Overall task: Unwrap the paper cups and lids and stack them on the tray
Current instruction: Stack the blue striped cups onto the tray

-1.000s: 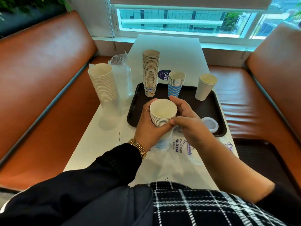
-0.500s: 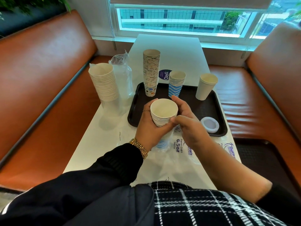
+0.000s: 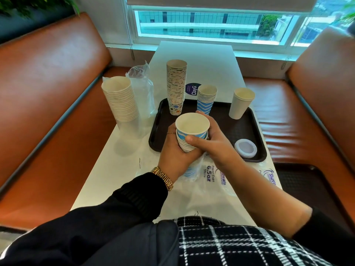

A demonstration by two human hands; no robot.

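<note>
Left hand (image 3: 173, 156) grips the stack of blue-striped cups (image 3: 189, 144), held above the near edge of the tray (image 3: 247, 131). Right hand (image 3: 213, 144) curls round the top cup (image 3: 192, 125), raised from the stack. Lid (image 3: 245, 148) lies on the tray at 3 o'clock from the stack.

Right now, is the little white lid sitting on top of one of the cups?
No, the white lid lies flat on the dark tray, at its near right corner, apart from every cup stack.
</note>
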